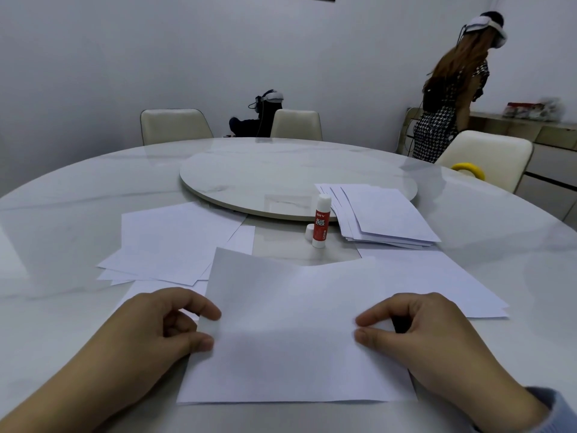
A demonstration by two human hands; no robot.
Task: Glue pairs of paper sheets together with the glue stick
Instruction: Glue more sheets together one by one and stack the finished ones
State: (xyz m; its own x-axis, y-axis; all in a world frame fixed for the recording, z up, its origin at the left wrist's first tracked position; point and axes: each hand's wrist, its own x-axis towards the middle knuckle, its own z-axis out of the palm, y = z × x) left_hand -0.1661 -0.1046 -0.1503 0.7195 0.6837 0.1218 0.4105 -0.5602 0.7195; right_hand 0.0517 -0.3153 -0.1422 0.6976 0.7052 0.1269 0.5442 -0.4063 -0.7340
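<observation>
White sheet (290, 332) lies at 6 o'clock, left hand (150, 332) pinching 1 edge, right hand (415, 335) curled on the other; glue stick (321, 221) upright at 12.

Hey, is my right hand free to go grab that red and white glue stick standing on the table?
Probably not yet: the right hand pinches the white paper sheet, as does the left hand. Once released, bare table lies before the upright red and white glue stick.
</observation>
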